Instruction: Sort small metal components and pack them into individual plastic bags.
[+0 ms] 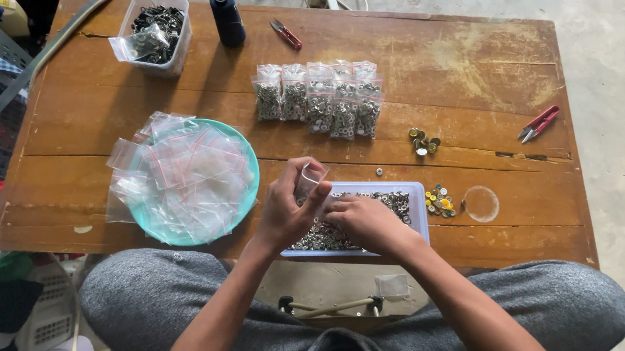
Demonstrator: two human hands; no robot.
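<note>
Plate sits at the left of the wooden table, turquoise, heaped with empty clear zip bags. Far left: a clear tub of dark metal bits, with a navy thread spool just right of it and small red snips beyond.

Centre far: a row of filled bags, five or six, overlapping, each packed with small silver rings.

Near edge, centre: left hand pinches one small clear bag upright by its mouth, fingers closed on it, right above the tray. Right hand lies palm down in the white tray, fingers curled into the loose silver rings; can't tell if it has any pinched.

Step in hand, by my read: filling one bag from the tray. A clean fill calls for the bag mouth held open and steady over the tray, so spills fall back in.

Right of the tray: a small cluster of brass-coloured buttons, touching its edge; a second cluster farther back. Far right: red-handled clippers.
</note>
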